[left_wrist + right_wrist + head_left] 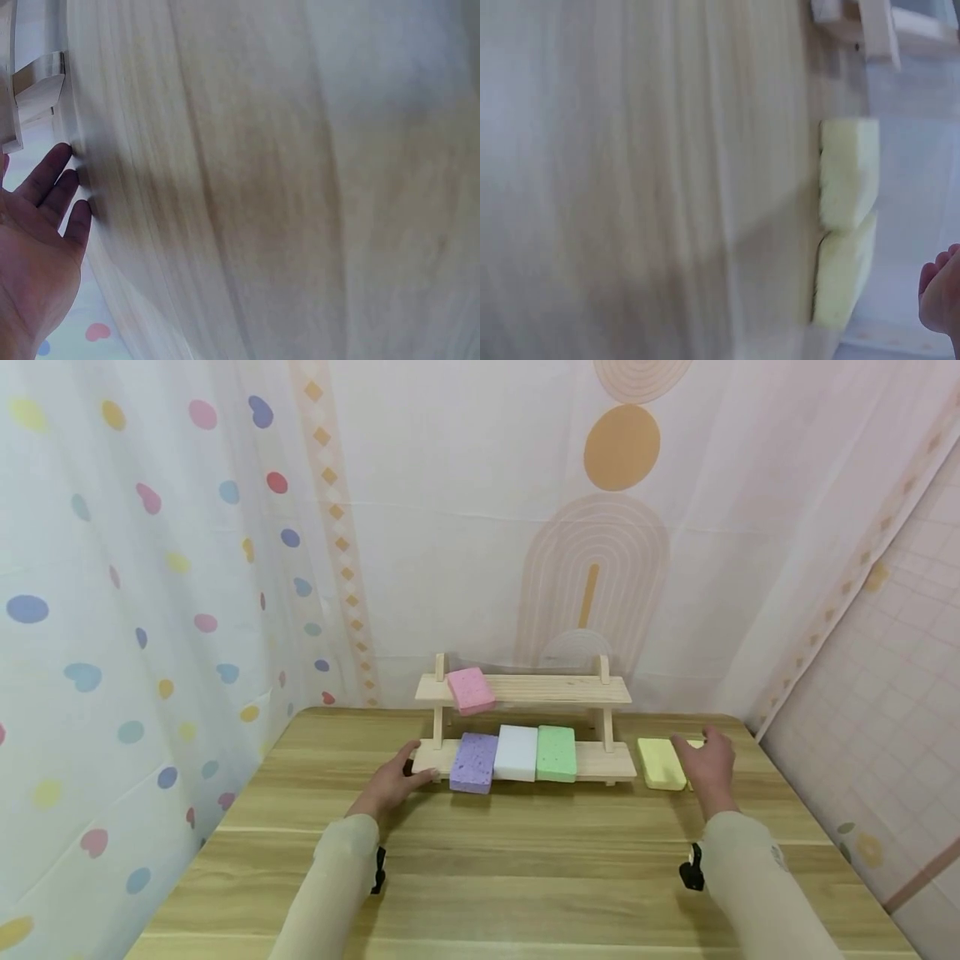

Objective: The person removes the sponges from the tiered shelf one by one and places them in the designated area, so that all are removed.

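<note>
While my left hand (392, 781) rests at the left end of the wooden rack (555, 688), fingers loosely extended, my right hand (710, 766), relaxed and gripping nothing, hovers above two yellow sponges (662, 765) on the tabletop (525, 877).

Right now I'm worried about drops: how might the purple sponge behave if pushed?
The purple sponge looks porous, so probably light and squeezable. Its blocky shape suggests sliding, not rolling. Overhanging the front of the lower shelf, it might tip forward.
</note>
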The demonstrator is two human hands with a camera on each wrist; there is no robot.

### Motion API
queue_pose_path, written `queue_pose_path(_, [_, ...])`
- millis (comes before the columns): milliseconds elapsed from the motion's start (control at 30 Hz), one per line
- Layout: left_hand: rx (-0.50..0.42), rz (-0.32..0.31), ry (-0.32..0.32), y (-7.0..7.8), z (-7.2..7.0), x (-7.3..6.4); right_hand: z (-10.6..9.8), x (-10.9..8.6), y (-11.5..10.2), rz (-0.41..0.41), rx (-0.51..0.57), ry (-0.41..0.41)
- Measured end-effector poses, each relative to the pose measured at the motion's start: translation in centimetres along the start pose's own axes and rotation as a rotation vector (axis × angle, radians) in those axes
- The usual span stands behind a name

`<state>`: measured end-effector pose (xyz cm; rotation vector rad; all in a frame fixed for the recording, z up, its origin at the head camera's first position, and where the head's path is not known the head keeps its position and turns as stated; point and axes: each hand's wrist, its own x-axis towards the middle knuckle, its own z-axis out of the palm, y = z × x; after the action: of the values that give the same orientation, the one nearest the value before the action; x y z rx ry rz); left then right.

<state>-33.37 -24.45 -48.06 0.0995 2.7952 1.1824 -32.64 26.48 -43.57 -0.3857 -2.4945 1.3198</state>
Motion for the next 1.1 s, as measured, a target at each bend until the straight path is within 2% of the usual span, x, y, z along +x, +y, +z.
queue_pose_path(167, [-0.004,-0.007,0.002,-0.1,0.0,-0.1,1.1,0.2,-1.7,-0.059,0.054,0.004])
queue_pose_path(400, [-0.002,-0.006,0.003,-0.2,0.1,0.0,2.8,0.2,-4.1,-0.097,0.119,-0.022])
queue_pose_path(867, [0.007,0.006,0.008,-0.2,0.1,0.0,5.9,-0.5,-8.2,-0.2,0.163,-0.055])
queue_pose_path(1100, [-0.002,-0.006,0.003,-0.1,0.1,0.0,7.5,-0.9,-9.5,-0.187,0.188,-0.1])
